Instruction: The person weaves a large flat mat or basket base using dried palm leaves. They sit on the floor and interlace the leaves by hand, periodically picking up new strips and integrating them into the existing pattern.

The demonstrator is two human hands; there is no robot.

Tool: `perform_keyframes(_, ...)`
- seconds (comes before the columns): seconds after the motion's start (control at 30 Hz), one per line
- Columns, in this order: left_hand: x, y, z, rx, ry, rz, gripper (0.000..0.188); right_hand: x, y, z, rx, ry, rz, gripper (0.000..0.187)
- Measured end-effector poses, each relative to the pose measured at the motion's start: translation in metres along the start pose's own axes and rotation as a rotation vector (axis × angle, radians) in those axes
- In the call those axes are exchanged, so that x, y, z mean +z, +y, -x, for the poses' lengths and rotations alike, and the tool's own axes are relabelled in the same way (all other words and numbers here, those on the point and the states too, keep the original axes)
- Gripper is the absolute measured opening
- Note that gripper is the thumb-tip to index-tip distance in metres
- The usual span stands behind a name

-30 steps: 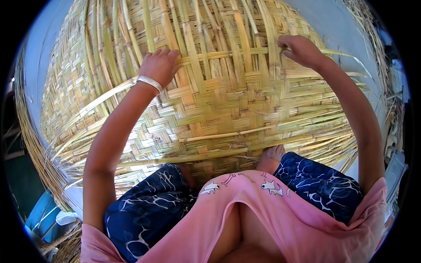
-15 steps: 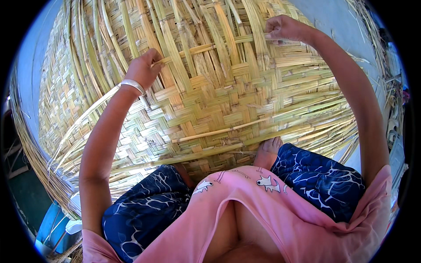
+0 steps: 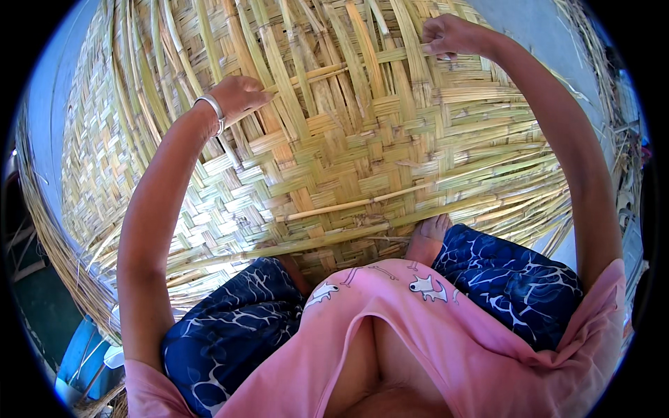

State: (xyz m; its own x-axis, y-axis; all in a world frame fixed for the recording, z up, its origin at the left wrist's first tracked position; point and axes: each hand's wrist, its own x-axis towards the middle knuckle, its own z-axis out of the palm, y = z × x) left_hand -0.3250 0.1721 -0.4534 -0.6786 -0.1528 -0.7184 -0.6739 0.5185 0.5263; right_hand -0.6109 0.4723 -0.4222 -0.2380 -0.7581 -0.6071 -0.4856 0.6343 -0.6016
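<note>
From where I'm standing, the floor (image 3: 547, 35) is pretty plain, bluish grey, peeking out at upper right and along the left edge. A huge woven mat (image 3: 341, 164) hogs the middle, lying right on it. Long thin stalks (image 3: 49, 240) run down the far left, plus a messy straw pile (image 3: 605, 76) at upper right.

Mat (image 3: 362, 171), straw-yellow to pale green, spread out: closely plaited at centre, lengthwise strips (image 3: 366, 49) looser toward 12 o'clock, ends fanning toward 3 o'clock. Cross-strip (image 3: 327, 71): narrow, yellowish, interlaced among them from 11 to 1 o'clock.
</note>
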Motion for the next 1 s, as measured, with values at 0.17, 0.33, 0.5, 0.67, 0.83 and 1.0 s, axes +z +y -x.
perform_keyframes(0.17, -0.002, 0.011, -0.001, -0.018, -0.028, -0.149, 0.042, 0.0, -0.01, 0.006, 0.08, 0.017, 0.037, 0.021)
perform_keyframes(0.33, -0.013, 0.017, -0.004, -0.06, -0.154, -0.073, 0.041, 0.002, -0.007, 0.006, 0.041, 0.066, 0.121, 0.024)
perform_keyframes(0.5, -0.008, 0.01, -0.003, 0.083, 0.063, -0.272, 0.047, 0.003, -0.005, 0.009, -0.002, 0.077, 0.083, 0.025)
perform_keyframes(0.67, 0.003, 0.017, 0.007, -0.039, 0.01, -0.011, 0.036, 0.008, 0.011, -0.002, -0.098, 0.09, 0.108, 0.027)
perform_keyframes(0.83, 0.017, 0.016, 0.011, 0.02, 0.144, -0.208, 0.038, 0.017, 0.009, -0.002, 0.0, 0.07, 0.083, 0.021)
perform_keyframes(1.0, 0.057, 0.003, 0.043, 0.112, 0.149, -0.237, 0.037, 0.047, 0.005, 0.037, 0.101, 0.054, -0.106, 0.022)
